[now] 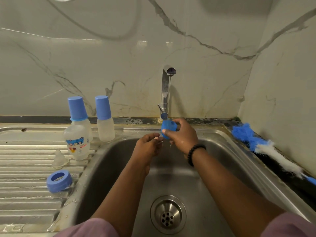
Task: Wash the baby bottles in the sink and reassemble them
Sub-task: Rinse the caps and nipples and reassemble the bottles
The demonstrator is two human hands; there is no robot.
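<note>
My right hand [183, 134] grips a blue bottle cap [168, 128] under the running tap [166, 93], above the steel sink [106, 168]. Just left of the cap, my left hand [148, 144] hovers with loosely curled fingers and holds nothing. On the drainboard, two capped baby bottles [79, 115] [104, 118] stand at the back. In front of them an uncapped printed bottle [77, 142] stands upside down. A clear teat [59, 159] and a blue screw ring [59, 180] lie nearer to me.
A blue and white bottle brush [266, 147] lies along the counter edge right of the sink. The drain [168, 214] sits at the basin's front. A marble wall rises behind the tap and on the right.
</note>
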